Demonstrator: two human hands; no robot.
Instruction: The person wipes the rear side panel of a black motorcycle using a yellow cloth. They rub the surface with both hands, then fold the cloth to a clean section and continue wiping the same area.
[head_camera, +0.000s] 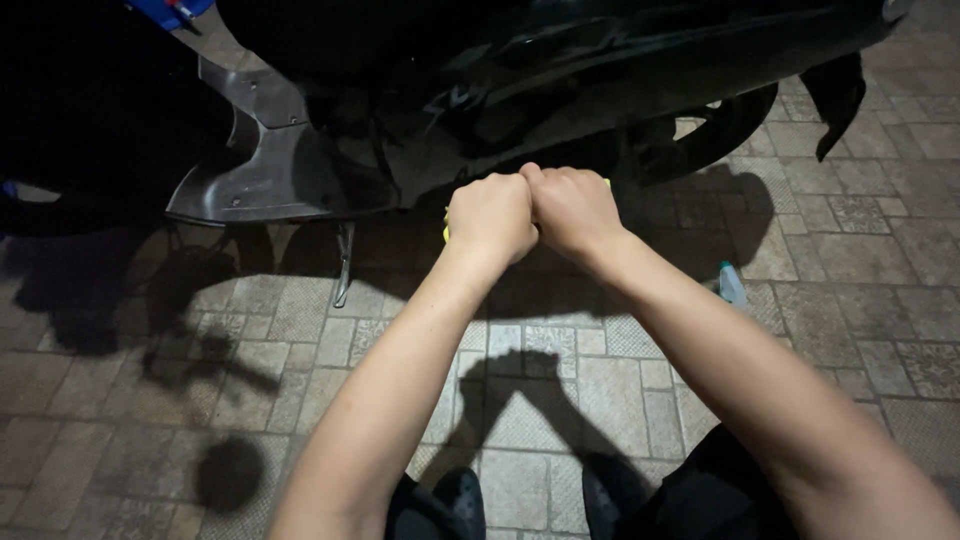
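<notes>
Both fists press together just below the black scooter (520, 70): left hand (490, 218) and right hand (573, 208), fingers curled tight around a yellow cloth (446, 232), mostly hidden. Twisting hard beside the scooter's panel, a knuckle could strike it, or the cloth could slip out.

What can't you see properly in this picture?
- Yellow thing: head view, almost wholly hidden inside both fists, left hand and right hand.
- Black scooter: its top is cut off by the upper edge, its body lost in darkness.
- Small bottle: too small to identify.
</notes>
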